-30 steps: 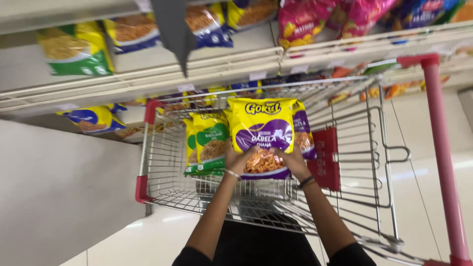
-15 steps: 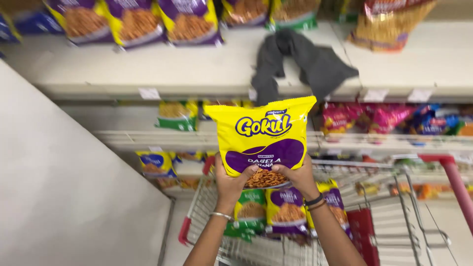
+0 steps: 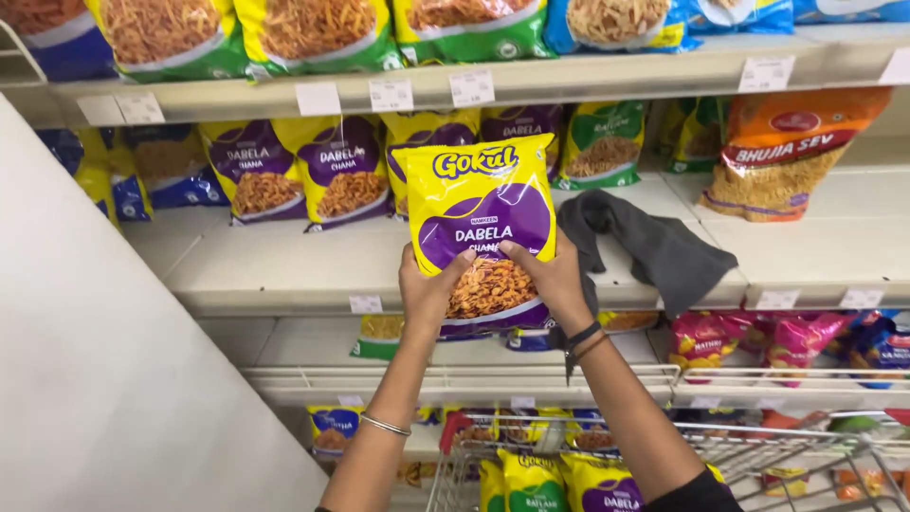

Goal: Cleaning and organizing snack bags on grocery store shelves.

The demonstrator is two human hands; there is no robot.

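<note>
Yellow-purple snack packet (image 3: 481, 223) between both hands

Yellow-purple snack bag (image 3: 479, 228) raised out of cart (image 3: 664, 455), now held up at shelf (image 3: 284, 275) level; cart dropped to 6 o'clock. Both hands (image 3: 431, 289) moved up with it.

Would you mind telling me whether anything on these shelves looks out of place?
Yes: a dark grey cloth lies crumpled on the middle shelf among the snack packets, one corner drooping over the front edge. It is beside the right hand, which holds a yellow and purple packet with the left hand.
</note>
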